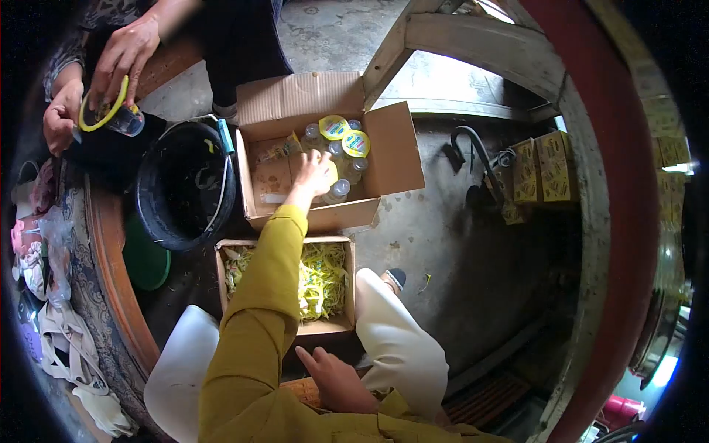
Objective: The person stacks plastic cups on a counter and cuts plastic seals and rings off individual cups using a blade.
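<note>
My left hand [314, 174] reaches into an open cardboard box [303, 107], its fingers closed at a plastic cup with a yellow lid [331, 173], partly hidden by the fingers. Beside it stand several clear cups, including a cup with a printed yellow-and-blue lid [356, 144] and a clear cup [340, 190]. Under my left forearm, a smaller carton [351, 284] holds a tangle of thin yellow-green strips [321, 280]. My right hand [340, 382] rests low near my lap, index finger stretched out, with nothing visible in it.
At upper left, another person's hands [122, 59] hold a clear cup [127, 122] and a yellow ring [111, 118]. A black bucket [148, 199] stands left of the boxes. A wooden frame [487, 48] rises at right, near yellow printed cartons [554, 166].
</note>
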Demonstrator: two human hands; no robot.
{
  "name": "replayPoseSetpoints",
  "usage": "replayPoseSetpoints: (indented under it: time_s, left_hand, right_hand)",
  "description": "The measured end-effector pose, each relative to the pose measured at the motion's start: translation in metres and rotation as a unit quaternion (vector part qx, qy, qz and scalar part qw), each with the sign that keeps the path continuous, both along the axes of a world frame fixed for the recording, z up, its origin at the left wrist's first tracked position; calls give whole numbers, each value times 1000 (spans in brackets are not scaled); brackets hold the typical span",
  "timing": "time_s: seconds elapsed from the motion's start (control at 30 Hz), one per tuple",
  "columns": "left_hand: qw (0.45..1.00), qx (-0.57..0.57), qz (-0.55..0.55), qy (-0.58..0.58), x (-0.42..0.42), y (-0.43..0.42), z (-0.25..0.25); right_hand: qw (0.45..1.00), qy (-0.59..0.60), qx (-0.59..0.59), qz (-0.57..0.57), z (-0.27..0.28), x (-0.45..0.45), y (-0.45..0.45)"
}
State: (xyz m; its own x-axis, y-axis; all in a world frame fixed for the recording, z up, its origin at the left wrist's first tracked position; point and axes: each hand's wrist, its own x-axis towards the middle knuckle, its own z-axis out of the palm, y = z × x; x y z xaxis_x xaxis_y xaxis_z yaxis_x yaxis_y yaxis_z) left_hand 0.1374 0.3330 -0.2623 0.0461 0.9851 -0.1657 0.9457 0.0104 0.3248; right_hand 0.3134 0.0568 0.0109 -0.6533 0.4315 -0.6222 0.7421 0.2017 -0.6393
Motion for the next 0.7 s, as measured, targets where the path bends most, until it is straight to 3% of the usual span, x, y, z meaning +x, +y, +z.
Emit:
replayPoseSetpoints:
  time_s: [0.03,0.13,0.2,0.27,0.37,0.47,0.5,0.6,0.7]
  left_hand:
    - [997,76,5,-27,-6,-6,4]
    - [963,159,106,-191,-26,-22,50]
    - [942,215,59,-250,-42,-30,84]
    - [906,192,74,-370,-46,-47,130]
    - [806,248,96,-528,-39,-83,211]
    - [700,201,132,-672,-32,-145,255]
    - [597,172,180,-762,-24,-169,263]
    - [658,180,181,-708,-13,-234,273]
    - [735,267,62,-620,-9,-294,310]
  right_hand:
    - [1000,-3,10,-3,-3,0,-3]
    - [998,-31,52,11,-13,-6,-9]
    - [996,-32,87,4,-27,-5,-18]
    - [996,-23,88,-28,-31,-10,-14]
    - [985,22,165,-49,-47,-13,-20]
    - [973,50,219,-46,-52,-14,-16]
    - [972,32,229,-43,-57,-14,-12]
    - [963,4,265,-58,-78,-16,-21]
    - [953,-13,300,-32,-96,-10,-21]
